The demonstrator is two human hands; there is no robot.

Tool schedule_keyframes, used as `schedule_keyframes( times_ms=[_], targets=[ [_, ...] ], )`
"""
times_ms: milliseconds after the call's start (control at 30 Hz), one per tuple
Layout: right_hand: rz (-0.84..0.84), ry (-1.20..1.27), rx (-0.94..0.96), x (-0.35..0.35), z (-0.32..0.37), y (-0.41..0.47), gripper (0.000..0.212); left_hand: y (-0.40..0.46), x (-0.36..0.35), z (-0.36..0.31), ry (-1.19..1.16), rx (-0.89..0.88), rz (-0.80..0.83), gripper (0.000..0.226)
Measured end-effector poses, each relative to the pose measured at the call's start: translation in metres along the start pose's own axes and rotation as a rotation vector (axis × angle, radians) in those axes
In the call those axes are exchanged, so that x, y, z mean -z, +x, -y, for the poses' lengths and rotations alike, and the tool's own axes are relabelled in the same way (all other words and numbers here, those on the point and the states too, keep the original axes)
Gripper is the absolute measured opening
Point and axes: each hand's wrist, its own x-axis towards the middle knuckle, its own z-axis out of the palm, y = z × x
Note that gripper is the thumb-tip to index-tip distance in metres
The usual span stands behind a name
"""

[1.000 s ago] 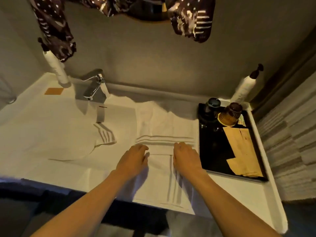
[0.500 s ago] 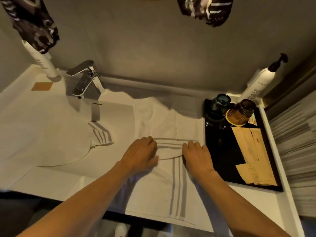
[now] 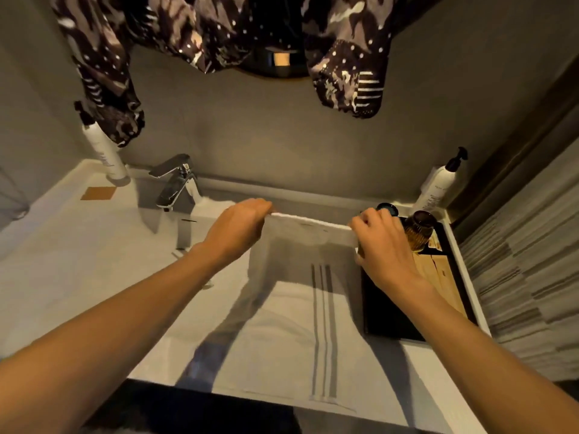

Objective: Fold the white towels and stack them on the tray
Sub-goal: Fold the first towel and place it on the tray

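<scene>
- One white towel (image 3: 300, 324) with three grey stripes, spread on the white counter (image 3: 78, 277); far edge lifted.
- Left hand (image 3: 238, 230) pinches the far-left corner; right hand (image 3: 382, 245) grips the far-right corner.
- One black tray (image 3: 391, 321) at right, holding two dark cups.
- Two pump bottles, one faucet (image 3: 175, 186) at far side.

Two bare forearms are seen entering from the lower left and lower right corners of the frame. No sleeve is worn on either one as far as the frame's edges. The left hand (image 3: 241, 228), near the centre of the frame, and the right hand (image 3: 383, 245), right of centre, are ungloved. No ring, watch or bracelet is seen on the wrists or on the visible fingers.
</scene>
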Motion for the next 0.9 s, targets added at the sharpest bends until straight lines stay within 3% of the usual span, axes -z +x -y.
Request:
schedule_keyframes(
  times_ms=[100,167,267,333,367,433,533,600,767,900],
  targets=[
    [-0.015,0.095,0.05,0.014,0.016,-0.044,0.028,-0.041,0.016,-0.006,0.004,-0.143,-0.03,0.039],
    [0.034,0.123,0.137,0.004,0.038,-0.099,0.019,-0.101,0.005,-0.003,0.031,-0.164,0.075,0.029],
    [0.257,0.144,0.214,-0.044,0.059,-0.158,0.022,-0.171,-0.039,0.009,0.13,-0.174,0.417,0.046],
    [0.39,0.147,0.21,-0.082,0.068,-0.178,0.021,-0.189,-0.06,0.007,0.137,-0.099,0.684,0.031],
    [0.431,0.166,0.179,-0.094,0.071,-0.185,0.019,-0.194,-0.069,0.006,0.108,-0.069,0.736,0.022],
    [0.462,0.24,0.119,-0.11,0.079,-0.19,0.013,-0.199,-0.079,0.005,0.077,-0.06,0.695,0.019],
    [0.48,0.314,0.046,-0.114,0.082,-0.193,0.013,-0.204,-0.081,0.009,0.017,-0.046,0.61,0.039],
    [0.474,0.371,-0.006,-0.113,0.077,-0.198,0.017,-0.207,-0.076,0.011,0.014,-0.018,0.589,0.024],
    [0.341,0.463,-0.007,-0.095,0.059,-0.21,0.024,-0.214,-0.062,0.02,-0.022,-0.074,0.497,0.026],
    [0.232,0.355,0.058,-0.051,0.051,-0.221,0.038,-0.224,-0.038,-0.005,0.057,-0.145,0.3,0.03]
  ],
)
